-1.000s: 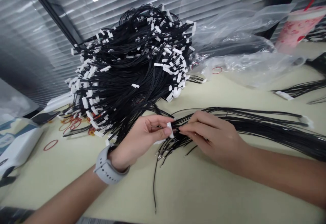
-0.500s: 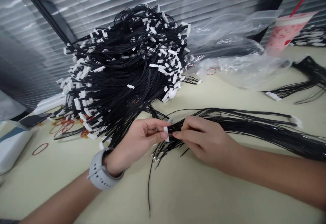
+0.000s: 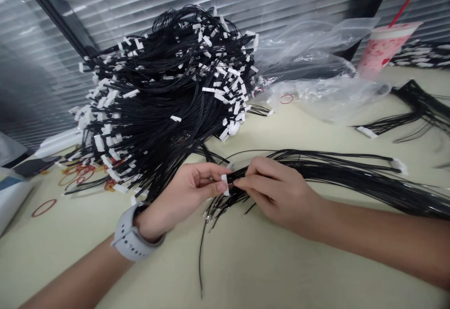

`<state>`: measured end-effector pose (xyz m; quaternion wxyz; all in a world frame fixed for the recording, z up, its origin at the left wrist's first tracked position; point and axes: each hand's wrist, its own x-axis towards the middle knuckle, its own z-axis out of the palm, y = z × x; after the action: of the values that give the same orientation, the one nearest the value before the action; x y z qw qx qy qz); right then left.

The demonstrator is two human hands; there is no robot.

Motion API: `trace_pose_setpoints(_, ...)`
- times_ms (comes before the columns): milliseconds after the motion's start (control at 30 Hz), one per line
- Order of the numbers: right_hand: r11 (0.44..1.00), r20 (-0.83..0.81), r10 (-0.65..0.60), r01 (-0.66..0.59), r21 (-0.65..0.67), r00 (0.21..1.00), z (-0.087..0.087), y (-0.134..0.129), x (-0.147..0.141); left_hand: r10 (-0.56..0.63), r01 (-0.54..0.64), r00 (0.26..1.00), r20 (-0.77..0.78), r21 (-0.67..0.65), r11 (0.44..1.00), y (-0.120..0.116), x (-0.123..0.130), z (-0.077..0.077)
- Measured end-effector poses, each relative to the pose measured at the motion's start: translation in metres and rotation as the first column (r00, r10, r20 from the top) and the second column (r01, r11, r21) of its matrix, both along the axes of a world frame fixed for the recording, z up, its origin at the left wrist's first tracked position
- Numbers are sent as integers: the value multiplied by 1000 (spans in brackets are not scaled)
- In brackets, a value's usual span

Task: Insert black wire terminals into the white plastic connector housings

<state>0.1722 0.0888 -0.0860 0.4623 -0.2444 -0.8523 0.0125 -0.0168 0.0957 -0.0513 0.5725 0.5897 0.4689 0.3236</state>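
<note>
Between the thumb and fingers of my left hand (image 3: 191, 192) is a small white connector (image 3: 225, 184), held upright. My right hand (image 3: 277, 194) is closed in a pinch just right of it, on a thin black wire (image 3: 231, 184) whose end meets the connector. Whether the wire's tip sits inside the connector is too small to tell. Beneath both hands runs a bundle of black wires (image 3: 351, 184) across the table, with bare metal tips fanned out below the connector. One loose wire (image 3: 200, 262) hangs down toward the front.
A large heap of black cables with white connectors (image 3: 168, 98) stands behind my hands. Rubber bands (image 3: 44, 207) lie at left. Clear plastic bags (image 3: 316, 88), a pink cup with a red straw (image 3: 383, 48) and another cable bundle (image 3: 404, 116) are at the right back.
The whole view has shifted slightly, so things appear a little further left. Both hands keep the same grip on the connector and wire.
</note>
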Motion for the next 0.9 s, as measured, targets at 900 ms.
trace_pose_setpoints(900,944,-10,-100,91,-318,995,34,6,24,40,-39,999,-15,70,997,1,-4,1)
